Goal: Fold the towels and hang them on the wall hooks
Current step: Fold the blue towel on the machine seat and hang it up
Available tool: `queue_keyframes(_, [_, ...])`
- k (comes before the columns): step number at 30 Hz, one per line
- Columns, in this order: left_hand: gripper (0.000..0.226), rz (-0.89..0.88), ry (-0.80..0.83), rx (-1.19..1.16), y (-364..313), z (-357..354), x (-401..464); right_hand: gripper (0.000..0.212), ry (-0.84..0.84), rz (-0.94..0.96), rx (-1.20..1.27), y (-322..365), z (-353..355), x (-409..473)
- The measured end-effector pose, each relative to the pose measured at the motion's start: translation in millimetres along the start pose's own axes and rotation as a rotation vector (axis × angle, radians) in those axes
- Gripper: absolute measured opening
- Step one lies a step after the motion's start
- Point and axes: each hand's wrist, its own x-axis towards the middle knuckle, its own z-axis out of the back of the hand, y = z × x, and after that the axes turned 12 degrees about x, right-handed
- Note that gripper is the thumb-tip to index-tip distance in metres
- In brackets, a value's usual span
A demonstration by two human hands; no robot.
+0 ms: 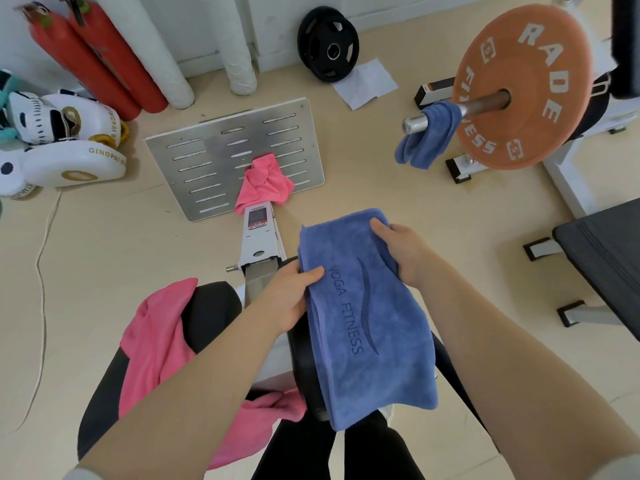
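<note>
A blue towel (367,327) printed "YOGA FITNESS" hangs folded lengthwise in front of me. My left hand (289,296) pinches its left edge, thumb on top. Gripping the towel's upper right edge is my right hand (398,251). A pink towel (156,337) lies draped over the black seat (207,313) at lower left. Another pink towel (265,183) is bunched on the machine's metal footplate (207,157). A second blue towel (427,136) hangs over the barbell end (415,123). No wall hooks are in view.
An orange weight plate (526,84) sits on the barbell at right, with a black bench (606,258) below it. A black plate (327,43) leans on the far wall. Red cylinders (93,57) and white boxing gloves (65,143) stand at left. A cable (43,271) runs along the floor.
</note>
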Motion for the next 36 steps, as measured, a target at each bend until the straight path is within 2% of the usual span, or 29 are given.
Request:
queue_keyframes(2, [0.027,-0.038,-0.038,-0.026,-1.4,-0.8,0.2,0.043,0.107,-0.144,-0.155,-3.5,12.3,-5.2])
queue_keyframes(5, [0.023,-0.045,-0.086,-0.089,-0.3,2.6,-0.9,0.036,0.281,-0.246,-0.189,-2.2,25.6,-15.9])
queue_keyframes(7, [0.026,-0.019,-0.006,-0.090,2.8,5.6,-5.7,0.032,0.330,-0.244,-0.191,-1.0,29.9,-20.2])
queue_keyframes(10, [0.033,0.018,0.069,0.051,7.4,9.3,-11.2,0.030,0.297,-0.165,-0.273,-5.5,27.2,-23.2])
queue_keyframes(12, [0.036,-0.020,0.002,0.105,6.3,8.7,-13.7,0.031,0.228,-0.052,-0.286,-9.4,22.3,-26.4])
queue_keyframes(14, [0.034,-0.095,-0.059,0.096,0.9,4.7,-18.5,0.030,0.188,0.072,-0.166,-11.3,16.6,-33.4])
queue_keyframes(16, [0.032,-0.179,-0.086,0.066,-4.6,1.4,-24.8,0.030,0.211,0.166,-0.038,-12.7,15.5,-42.9])
queue_keyframes(19, [0.037,-0.250,-0.066,0.114,-1.0,4.7,-37.1,0.037,0.337,0.206,-0.004,-16.6,29.0,-59.2])
queue_keyframes(23, [0.062,-0.419,-0.028,0.411,24.4,5.1,-53.8,0.056,0.402,0.216,-0.303,-31.3,56.4,-75.0])
queue_keyframes(25, [0.059,-0.480,-0.116,0.541,32.4,0.7,-61.2,0.051,0.320,0.266,-0.392,-38.2,61.7,-84.6])
queue_keyframes(28, [0.046,-0.546,-0.347,0.718,40.9,-0.9,-64.7,0.053,0.089,0.404,-0.393,-42.7,56.3,-100.3])
queue_keyframes(30, [0.044,-0.580,-0.463,0.774,50.6,-7.1,-67.3,0.044,-0.019,0.435,-0.433,-47.5,52.0,-106.3])
queue_keyframes(33, [0.037,-0.399,-0.612,0.631,63.3,-20.9,-77.8,0.023,-0.110,0.309,-0.528,-57.0,46.5,-116.0])
queue_keyframes(35, [0.017,-0.264,-0.596,0.609,65.7,-28.7,-82.1,0.024,-0.097,0.280,-0.571,-62.5,43.8,-123.4])
queue_keyframes(36, [0.019,-0.196,-0.621,0.538,64.7,-32.0,-83.7,0.030,-0.086,0.272,-0.540,-64.7,42.9,-126.9])
